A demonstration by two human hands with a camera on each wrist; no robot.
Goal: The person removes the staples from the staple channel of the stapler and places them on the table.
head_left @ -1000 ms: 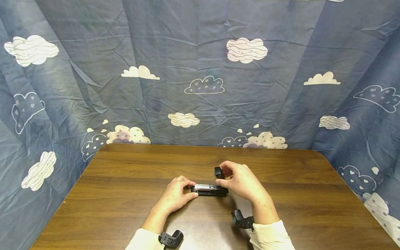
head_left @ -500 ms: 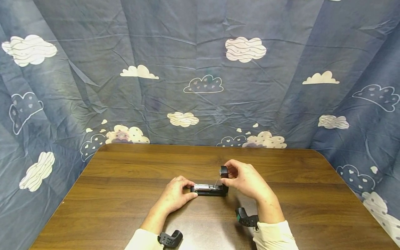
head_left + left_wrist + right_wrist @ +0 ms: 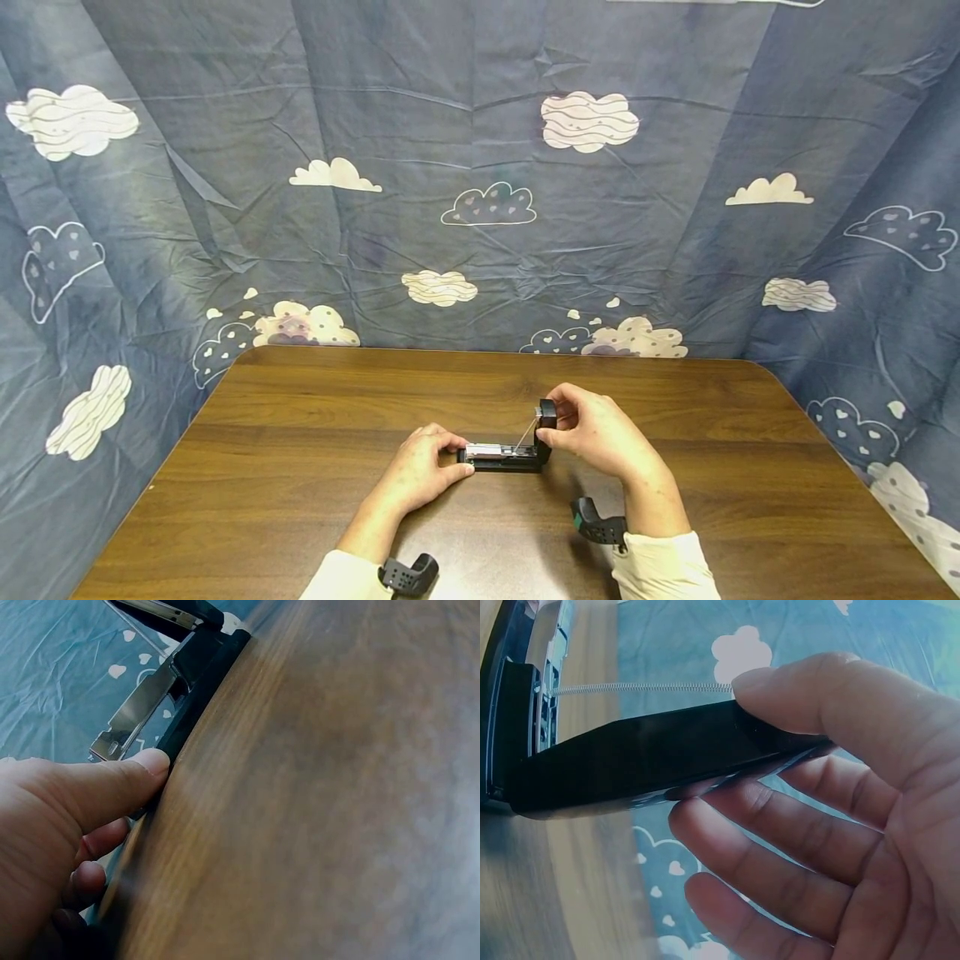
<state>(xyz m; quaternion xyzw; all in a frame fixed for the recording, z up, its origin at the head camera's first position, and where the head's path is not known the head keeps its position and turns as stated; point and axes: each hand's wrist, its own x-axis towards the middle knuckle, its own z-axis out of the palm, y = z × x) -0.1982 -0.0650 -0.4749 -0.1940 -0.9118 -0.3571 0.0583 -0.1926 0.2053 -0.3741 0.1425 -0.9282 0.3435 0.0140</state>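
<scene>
A black stapler (image 3: 501,467) lies on the wooden table with its top cover (image 3: 667,746) raised about upright at the right end. My right hand (image 3: 600,433) holds this cover, thumb on one side and fingers on the other. A thin coil spring (image 3: 637,688) stretches from the cover down to the silver staple magazine (image 3: 140,712). At the stapler's left end my left hand (image 3: 420,468) pinches the base between thumb and fingers. The left wrist view shows the thumb (image 3: 152,761) pressed at the edge of the black base (image 3: 202,694).
The brown wooden table (image 3: 337,392) reaches back to a blue curtain (image 3: 480,125) with cloud prints. Each wrist wears a black camera mount, the left mount (image 3: 411,575) and the right mount (image 3: 597,523), both close over the table.
My right hand has swung the stapler's cover to the right, from leaning over the magazine to about upright. The spring shows longer now. My left hand has stayed on the base.
</scene>
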